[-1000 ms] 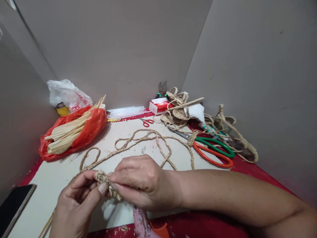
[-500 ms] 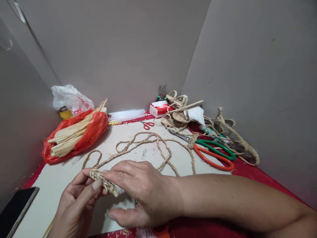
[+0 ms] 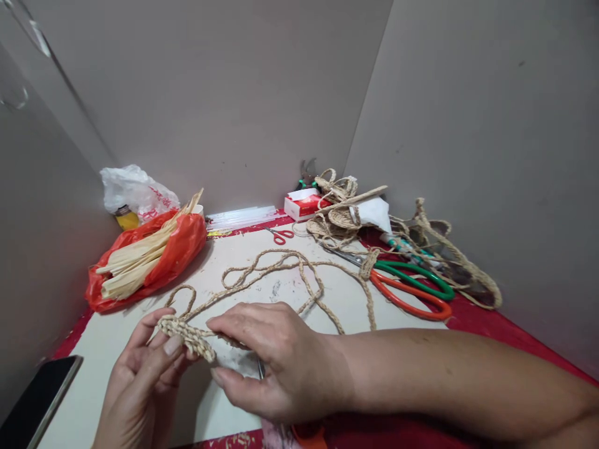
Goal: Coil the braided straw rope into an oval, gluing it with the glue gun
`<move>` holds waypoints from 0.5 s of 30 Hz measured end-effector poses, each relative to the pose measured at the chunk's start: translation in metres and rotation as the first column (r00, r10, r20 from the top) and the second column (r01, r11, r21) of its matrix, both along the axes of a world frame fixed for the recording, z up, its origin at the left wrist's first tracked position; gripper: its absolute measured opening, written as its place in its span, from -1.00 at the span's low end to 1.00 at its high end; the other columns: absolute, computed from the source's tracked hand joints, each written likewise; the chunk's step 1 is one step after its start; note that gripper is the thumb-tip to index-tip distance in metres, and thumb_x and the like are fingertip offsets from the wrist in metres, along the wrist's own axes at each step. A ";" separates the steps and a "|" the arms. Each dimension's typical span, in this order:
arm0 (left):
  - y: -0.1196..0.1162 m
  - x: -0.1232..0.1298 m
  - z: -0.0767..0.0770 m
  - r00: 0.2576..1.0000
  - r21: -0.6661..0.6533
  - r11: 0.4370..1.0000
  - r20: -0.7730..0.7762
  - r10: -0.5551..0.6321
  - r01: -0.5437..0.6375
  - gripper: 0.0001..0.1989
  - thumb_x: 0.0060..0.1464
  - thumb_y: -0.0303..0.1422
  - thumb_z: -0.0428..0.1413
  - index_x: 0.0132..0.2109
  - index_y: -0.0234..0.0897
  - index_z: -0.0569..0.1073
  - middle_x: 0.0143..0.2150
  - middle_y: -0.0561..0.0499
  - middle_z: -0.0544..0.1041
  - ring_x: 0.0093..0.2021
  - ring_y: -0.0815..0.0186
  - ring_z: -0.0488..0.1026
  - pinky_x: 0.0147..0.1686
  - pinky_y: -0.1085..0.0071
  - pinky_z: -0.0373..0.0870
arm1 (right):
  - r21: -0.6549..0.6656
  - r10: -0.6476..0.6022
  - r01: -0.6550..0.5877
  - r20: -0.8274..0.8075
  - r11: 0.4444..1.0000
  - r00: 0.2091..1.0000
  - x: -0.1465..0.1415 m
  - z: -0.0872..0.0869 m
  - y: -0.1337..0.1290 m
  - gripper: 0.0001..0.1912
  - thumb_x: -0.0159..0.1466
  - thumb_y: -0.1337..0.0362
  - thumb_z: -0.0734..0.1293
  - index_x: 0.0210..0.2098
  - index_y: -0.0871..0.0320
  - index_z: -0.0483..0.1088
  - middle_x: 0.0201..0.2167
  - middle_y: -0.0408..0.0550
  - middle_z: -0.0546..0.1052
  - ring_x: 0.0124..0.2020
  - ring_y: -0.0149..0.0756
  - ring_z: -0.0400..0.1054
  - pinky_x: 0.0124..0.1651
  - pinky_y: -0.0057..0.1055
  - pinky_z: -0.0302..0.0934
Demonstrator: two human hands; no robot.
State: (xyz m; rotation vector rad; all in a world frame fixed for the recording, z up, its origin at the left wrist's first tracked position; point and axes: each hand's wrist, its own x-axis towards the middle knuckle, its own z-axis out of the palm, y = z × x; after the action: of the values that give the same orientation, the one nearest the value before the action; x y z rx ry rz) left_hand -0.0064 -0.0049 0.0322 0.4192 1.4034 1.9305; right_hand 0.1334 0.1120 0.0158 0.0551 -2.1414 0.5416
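A small braided straw piece is pinched between the thumb and fingers of my left hand at the lower left. My right hand is just to its right, palm down, with a strand of cord running from the piece under its fingers. A thin metal tool shows partly beneath my right palm; the rest of it is hidden. Behind both hands a long braided cord lies in loops on the white board.
A red bag of straw strips sits at the left, a phone at the near left. Small red scissors lie at the back. Large scissors, a red-and-white box and braided pieces are at the right.
My left hand and the braided piece have shifted slightly left. The gap to my right hand is wider, and a strand now shows between them.
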 end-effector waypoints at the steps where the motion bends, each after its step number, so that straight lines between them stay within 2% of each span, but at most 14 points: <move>1: 0.000 0.000 0.000 1.000 -0.006 1.000 -0.005 -0.001 0.001 -0.57 -0.23 -0.38 0.41 -0.12 -0.23 0.56 -0.24 0.00 0.59 -0.37 0.32 0.51 -0.33 0.44 0.54 | 0.003 -0.014 0.014 0.011 1.000 1.000 0.000 0.000 0.000 -0.72 0.25 0.24 0.30 -0.11 0.30 0.38 -0.35 0.03 0.56 -0.35 -0.32 0.44 -0.28 -0.42 0.38; 5: 0.000 0.002 -0.001 1.000 -0.029 0.999 -0.006 -0.014 0.014 -0.52 -0.23 -0.36 0.40 -0.07 -0.22 0.54 -0.27 -0.01 0.60 -0.38 0.32 0.51 -0.32 0.44 0.52 | 0.048 -0.068 0.066 0.051 0.997 0.996 0.001 -0.001 0.001 -0.76 0.27 0.21 0.29 -0.17 0.27 0.39 -0.41 -0.03 0.52 -0.40 -0.33 0.39 -0.35 -0.43 0.32; 9: 0.000 0.004 -0.003 1.000 -0.045 0.999 0.008 -0.023 0.024 -0.50 -0.25 -0.37 0.41 -0.07 -0.19 0.53 -0.32 0.01 0.59 -0.39 0.33 0.52 -0.31 0.46 0.51 | 0.086 -0.083 0.078 0.049 0.993 0.995 0.000 -0.001 0.001 -0.86 0.28 0.30 0.26 -0.24 0.26 0.39 -0.44 -0.07 0.49 -0.41 -0.35 0.37 -0.35 -0.44 0.28; 13: 0.000 0.002 -0.005 1.000 -0.051 0.999 0.002 0.010 -0.010 -0.46 -0.29 -0.37 0.43 -0.06 -0.20 0.55 -0.13 -0.05 0.60 -0.33 0.29 0.55 -0.25 0.39 0.55 | 0.044 -0.079 0.079 0.001 0.996 0.997 0.000 0.000 0.002 -0.88 0.24 0.36 0.27 -0.23 0.26 0.39 -0.44 -0.08 0.50 -0.43 -0.39 0.36 -0.35 -0.47 0.28; 15: 0.001 0.002 -0.005 1.000 -0.020 1.000 -0.018 0.003 -0.003 -0.42 -0.30 -0.34 0.43 -0.03 -0.18 0.55 -0.11 -0.06 0.61 -0.32 0.24 0.57 -0.27 0.36 0.56 | -0.005 -0.067 0.067 -0.035 0.998 0.997 0.001 0.002 0.003 -0.87 0.22 0.39 0.29 -0.22 0.27 0.40 -0.43 -0.08 0.51 -0.43 -0.41 0.35 -0.35 -0.49 0.28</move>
State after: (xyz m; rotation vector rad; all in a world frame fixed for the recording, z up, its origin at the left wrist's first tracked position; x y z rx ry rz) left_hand -0.0045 -0.0043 0.0269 0.4263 1.4348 1.9179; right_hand 0.1341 0.1146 0.0181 -0.0091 -2.1001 0.5015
